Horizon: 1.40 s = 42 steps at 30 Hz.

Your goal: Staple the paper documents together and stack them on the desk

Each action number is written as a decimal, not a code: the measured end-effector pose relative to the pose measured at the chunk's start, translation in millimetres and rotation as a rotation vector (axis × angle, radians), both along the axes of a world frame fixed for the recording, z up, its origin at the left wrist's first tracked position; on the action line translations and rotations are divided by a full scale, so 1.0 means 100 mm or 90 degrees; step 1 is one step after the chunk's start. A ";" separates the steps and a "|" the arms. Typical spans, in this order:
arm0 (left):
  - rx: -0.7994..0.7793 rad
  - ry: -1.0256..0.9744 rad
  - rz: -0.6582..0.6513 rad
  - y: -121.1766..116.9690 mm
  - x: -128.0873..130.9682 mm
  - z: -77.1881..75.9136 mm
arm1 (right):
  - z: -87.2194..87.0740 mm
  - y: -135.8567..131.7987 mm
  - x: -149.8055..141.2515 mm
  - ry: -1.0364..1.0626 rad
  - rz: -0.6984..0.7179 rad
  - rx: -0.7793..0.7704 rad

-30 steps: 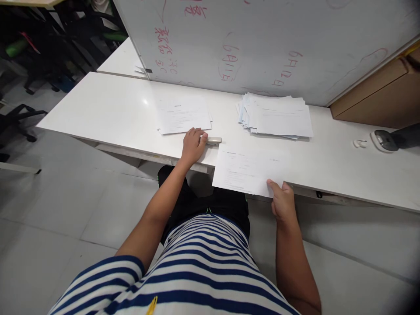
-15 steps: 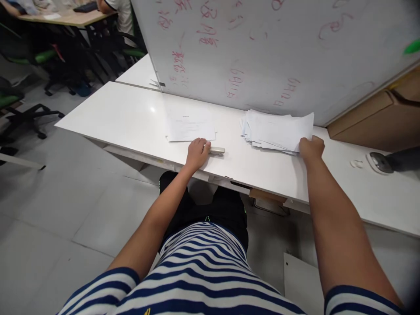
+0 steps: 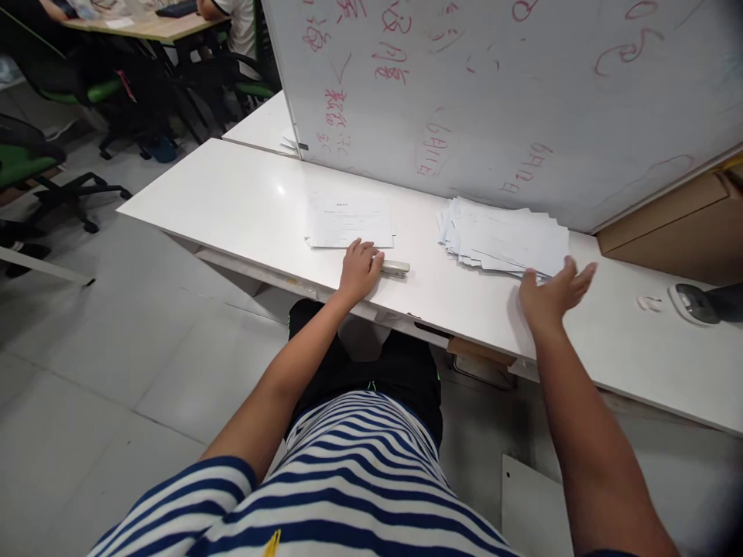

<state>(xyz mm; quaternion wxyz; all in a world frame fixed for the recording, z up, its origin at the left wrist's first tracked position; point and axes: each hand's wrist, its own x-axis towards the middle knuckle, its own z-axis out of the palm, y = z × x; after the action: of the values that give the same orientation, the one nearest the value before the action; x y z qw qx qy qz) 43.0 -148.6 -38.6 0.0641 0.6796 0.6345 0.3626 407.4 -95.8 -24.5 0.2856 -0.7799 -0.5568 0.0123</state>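
Observation:
My left hand (image 3: 360, 271) is closed round one end of a pale stapler (image 3: 395, 268), whose other end sticks out to the right past my thumb. Just beyond those fingers lies a thin set of printed sheets (image 3: 351, 220) on the white desk. To the right, a thicker, uneven pile of white papers (image 3: 511, 236) lies flat by the whiteboard. My right hand (image 3: 551, 298) is open at the near right corner of this pile, thumb and fingers spread, with no sheet held.
A whiteboard (image 3: 481, 93) with red writing stands along the desk's (image 3: 232, 193) back edge. At the right are a cardboard box (image 3: 673, 224), a small white item (image 3: 648, 303) and a dark, light-rimmed object (image 3: 700, 302). Office chairs (image 3: 58, 170) and a seated person (image 3: 237, 31) are at the far left.
My right hand has let go of the paper pile's right corner and opened, its fingers spreading. The lifted corner now lies flatter. My left hand stays at the stapler while the view shifts slightly.

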 end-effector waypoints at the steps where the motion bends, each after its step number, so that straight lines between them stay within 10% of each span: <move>1: 0.019 0.001 0.019 -0.01 -0.02 0.00 | -0.05 -0.12 -0.03 -0.004 0.025 -0.041; 6: 0.002 0.059 0.133 0.08 -0.42 0.08 | -0.28 -0.50 -0.11 -0.049 0.118 -0.196; 12: -0.175 0.180 0.066 0.16 -0.86 0.08 | -0.33 -0.52 -0.14 -0.072 0.098 -0.159; 26: -0.090 0.185 0.232 0.06 -0.83 -0.05 | -0.30 -0.55 -0.15 -0.069 0.092 -0.156; 42: -0.121 0.176 0.184 0.04 -0.81 0.02 | -0.34 -0.55 -0.14 -0.081 0.098 -0.132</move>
<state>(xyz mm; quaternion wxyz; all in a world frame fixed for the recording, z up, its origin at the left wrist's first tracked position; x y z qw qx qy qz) -37.8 -144.4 -36.3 -0.0127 0.6155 0.7595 0.2103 393.9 -150.6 -58.1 0.1656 -0.7596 -0.6276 0.0423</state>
